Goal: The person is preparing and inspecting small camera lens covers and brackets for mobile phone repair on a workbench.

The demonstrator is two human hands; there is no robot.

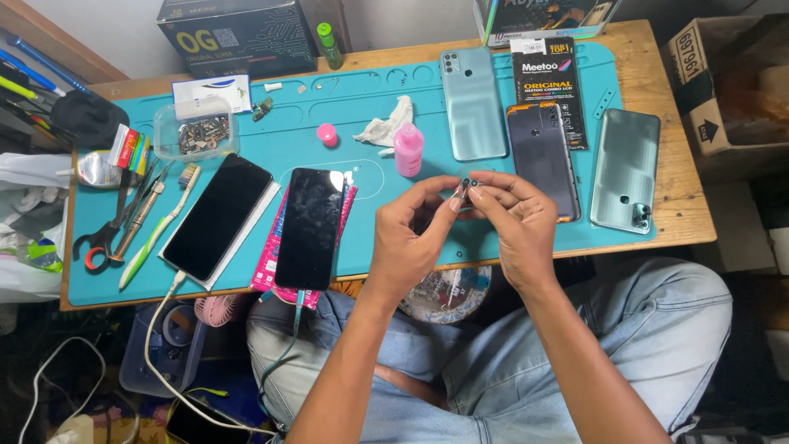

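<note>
While both hands meet above the near edge of the teal work mat [107, 279], the left hand [411, 238] and right hand [514, 222] pinch 1 small dark part [465, 186] between their fingertips. Just beyond it stands a pink bottle [408, 150]; 2 black-screened phones [263, 220] lie to the left.

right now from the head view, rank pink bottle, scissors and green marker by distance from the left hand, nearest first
From the left hand:
1. pink bottle, just above the hand on the mat
2. green marker, far edge of the desk
3. scissors, far left of the mat
</note>
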